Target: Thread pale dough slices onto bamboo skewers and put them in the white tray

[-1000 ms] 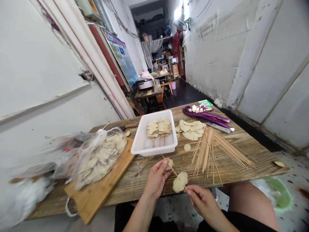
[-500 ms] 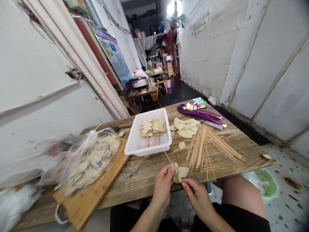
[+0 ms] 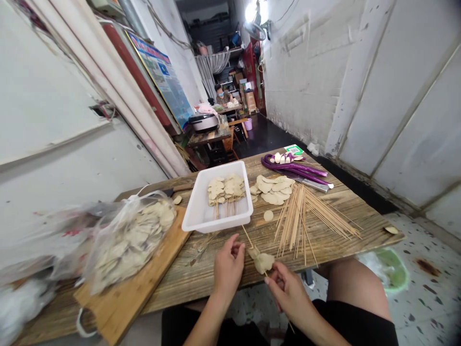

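My right hand (image 3: pixel 288 290) pinches a thin wooden skewer (image 3: pixel 247 236) close below the pale, thin round slices (image 3: pixel 264 263) threaded on it. The skewer slants over the table's near edge, its tip pointing up toward the tray. Just left of the slices is my left hand (image 3: pixel 229 264), apart from the skewer, with loosely bent fingers and nothing visible in them. Beyond both hands, a white plastic tray (image 3: pixel 219 225) contains several skewers of similar slices (image 3: pixel 226 188). Loose slices (image 3: pixel 275 188) lie right of the tray, beside a fanned pile of bare skewers (image 3: pixel 297 216).
Left on the wooden table (image 3: pixel 201 269), a clear bag of slices (image 3: pixel 135 240) rests on a cutting board (image 3: pixel 117 307). Purple eggplants (image 3: pixel 295 168) lie at the back right by a knife (image 3: pixel 313 184). A green-rimmed bin (image 3: pixel 394 271) is below. Far back sits another person (image 3: pixel 223 97).
My left hand has let go of the skewer and moved left. My right hand still holds the skewer of slices. The view has shifted slightly.
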{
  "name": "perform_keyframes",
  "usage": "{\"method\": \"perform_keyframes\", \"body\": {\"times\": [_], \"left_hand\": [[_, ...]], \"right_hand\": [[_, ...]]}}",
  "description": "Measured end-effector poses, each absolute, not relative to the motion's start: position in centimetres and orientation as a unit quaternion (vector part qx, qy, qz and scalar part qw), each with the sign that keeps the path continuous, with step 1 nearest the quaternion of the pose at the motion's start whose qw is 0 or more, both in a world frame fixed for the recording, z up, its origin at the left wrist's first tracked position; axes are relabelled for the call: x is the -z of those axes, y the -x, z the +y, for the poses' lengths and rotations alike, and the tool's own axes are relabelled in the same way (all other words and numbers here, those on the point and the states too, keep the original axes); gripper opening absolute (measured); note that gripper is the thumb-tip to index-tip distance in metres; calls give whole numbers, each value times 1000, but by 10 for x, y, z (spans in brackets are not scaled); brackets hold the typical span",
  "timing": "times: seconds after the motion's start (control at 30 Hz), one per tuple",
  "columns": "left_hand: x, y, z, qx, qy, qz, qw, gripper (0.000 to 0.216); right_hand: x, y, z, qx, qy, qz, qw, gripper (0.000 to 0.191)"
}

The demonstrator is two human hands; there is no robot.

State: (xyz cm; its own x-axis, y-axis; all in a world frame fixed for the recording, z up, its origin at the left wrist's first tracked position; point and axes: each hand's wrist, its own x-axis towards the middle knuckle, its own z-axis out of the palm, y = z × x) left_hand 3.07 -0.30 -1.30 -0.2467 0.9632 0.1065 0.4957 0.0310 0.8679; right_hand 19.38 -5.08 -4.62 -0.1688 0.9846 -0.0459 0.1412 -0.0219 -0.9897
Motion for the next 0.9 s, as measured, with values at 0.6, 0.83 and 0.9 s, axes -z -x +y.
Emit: {"method": "perform_keyframes", "body": {"times": [0.6, 0.83, 0.9], "left_hand": [[23, -13, -25, -147, -893, 406, -129, 55], [12, -33, -18, -205, -872, 434, -95, 44], [1, -54, -2, -250, -858, 444, -62, 40]], "right_hand": [[37, -202, -59, -528, 495, -605, 333, 57], [38, -226, -76, -394, 533, -696, 276, 34], [35, -224, -73, -385, 535, -695, 286, 29]]}}
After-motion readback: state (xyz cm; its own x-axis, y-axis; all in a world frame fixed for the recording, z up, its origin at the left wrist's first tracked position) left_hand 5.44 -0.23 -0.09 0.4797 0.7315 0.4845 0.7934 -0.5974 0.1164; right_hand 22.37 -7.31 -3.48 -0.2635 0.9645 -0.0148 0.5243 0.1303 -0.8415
